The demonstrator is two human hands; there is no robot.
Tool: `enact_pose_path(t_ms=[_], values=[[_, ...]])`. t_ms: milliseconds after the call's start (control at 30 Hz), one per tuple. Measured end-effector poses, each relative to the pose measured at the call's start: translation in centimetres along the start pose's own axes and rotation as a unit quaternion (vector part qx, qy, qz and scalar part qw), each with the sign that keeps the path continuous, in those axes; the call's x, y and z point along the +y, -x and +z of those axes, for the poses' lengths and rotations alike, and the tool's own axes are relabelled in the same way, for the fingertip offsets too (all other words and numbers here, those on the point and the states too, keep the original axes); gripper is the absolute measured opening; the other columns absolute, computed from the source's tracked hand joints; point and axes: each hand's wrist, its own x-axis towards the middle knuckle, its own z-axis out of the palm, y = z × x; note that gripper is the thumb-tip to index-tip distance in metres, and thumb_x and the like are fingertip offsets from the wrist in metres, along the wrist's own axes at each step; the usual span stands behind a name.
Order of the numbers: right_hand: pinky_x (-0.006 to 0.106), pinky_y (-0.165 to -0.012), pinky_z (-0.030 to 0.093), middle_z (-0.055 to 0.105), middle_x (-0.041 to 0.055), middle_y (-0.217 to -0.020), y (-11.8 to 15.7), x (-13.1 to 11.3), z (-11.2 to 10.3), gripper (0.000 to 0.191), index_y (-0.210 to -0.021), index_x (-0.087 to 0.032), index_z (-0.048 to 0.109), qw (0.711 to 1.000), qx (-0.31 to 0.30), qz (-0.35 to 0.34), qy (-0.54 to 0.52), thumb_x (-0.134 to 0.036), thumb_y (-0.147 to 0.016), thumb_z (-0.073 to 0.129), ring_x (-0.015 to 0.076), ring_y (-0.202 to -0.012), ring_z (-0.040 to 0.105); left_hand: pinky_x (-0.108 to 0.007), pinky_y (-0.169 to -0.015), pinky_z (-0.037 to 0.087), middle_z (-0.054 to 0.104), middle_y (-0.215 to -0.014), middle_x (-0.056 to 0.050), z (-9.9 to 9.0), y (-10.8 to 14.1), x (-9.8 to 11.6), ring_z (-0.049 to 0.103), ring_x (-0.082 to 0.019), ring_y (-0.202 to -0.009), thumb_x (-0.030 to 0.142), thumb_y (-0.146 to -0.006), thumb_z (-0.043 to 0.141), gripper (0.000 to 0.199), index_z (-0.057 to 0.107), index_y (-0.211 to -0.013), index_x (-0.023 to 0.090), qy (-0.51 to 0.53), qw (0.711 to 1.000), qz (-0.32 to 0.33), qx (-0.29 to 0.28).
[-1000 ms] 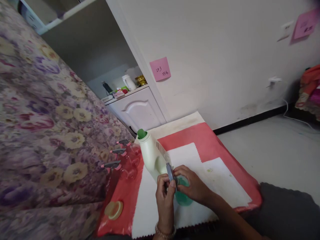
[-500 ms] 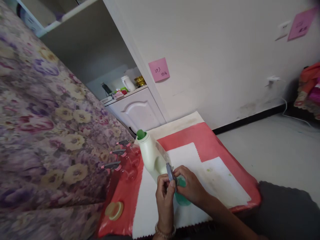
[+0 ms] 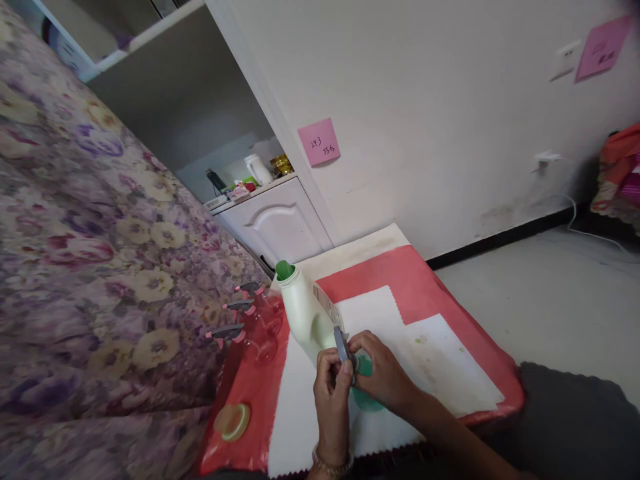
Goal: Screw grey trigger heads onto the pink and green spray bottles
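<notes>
My left hand (image 3: 331,400) pinches the grey spray head (image 3: 343,348) of a small spray bottle (image 3: 367,397) that holds green liquid. With fingers bent around the neck just below that head, my right hand (image 3: 387,373) grips the bottle from the other side. The exact contact at the collar is hidden by my fingers. The bottle is on the white cloth, beside a large pale green jug (image 3: 307,313) with an uncapped mouth and a green spout inside. Left of the jug stand several clear spray bottles (image 3: 260,343) with grey and pink heads.
A pale yellow cap (image 3: 233,421) lies on the red table cover (image 3: 255,400) at the front left. White cloths (image 3: 440,360) cover the middle. A floral curtain (image 3: 125,267) hangs close on the left; a white cabinet (image 3: 285,220) and wall stand behind the table.
The whole view has shifted very slightly. Both hands keep their hold on the spray bottle, with no clear movement of the objects.
</notes>
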Motion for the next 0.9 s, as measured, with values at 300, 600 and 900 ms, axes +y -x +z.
enact_pose_path(t_ms=[300,600,900], values=[[0.035,-0.080,0.048,0.063,0.0019,-0.088,0.13,-0.24,-0.01,0.023,-0.081,-0.022,0.054,0.999,0.011,0.037,-0.022,-0.010,-0.066,0.066,0.0215,-0.086,0.060,-0.027,-0.075,0.043,0.057,-0.083,-0.001,-0.07,0.02,-0.10,0.054,-0.018,-0.082,0.045,-0.085,0.061,0.024,0.062,-0.086,0.021,0.002,1.000,0.000,-0.012],[0.034,-0.085,0.047,0.063,0.0024,-0.095,-0.24,-0.34,-0.61,0.025,-0.083,-0.022,0.057,0.999,-0.044,-0.001,-0.027,-0.005,-0.066,0.064,0.0211,-0.093,0.059,-0.026,-0.073,0.043,0.058,-0.082,0.000,0.04,0.12,-0.07,0.053,-0.017,-0.079,0.044,-0.085,0.061,0.024,0.062,-0.087,0.020,0.005,1.000,-0.004,-0.011],[0.035,-0.085,0.047,0.062,0.0036,-0.098,0.15,0.15,-0.01,0.029,-0.089,-0.023,0.057,1.000,-0.018,-0.013,-0.002,-0.006,-0.067,0.065,0.0217,-0.095,0.058,-0.027,-0.075,0.044,0.060,-0.083,-0.001,0.05,0.04,-0.11,0.056,-0.018,-0.081,0.044,-0.084,0.061,0.024,0.062,-0.086,0.020,-0.003,1.000,0.001,-0.006]])
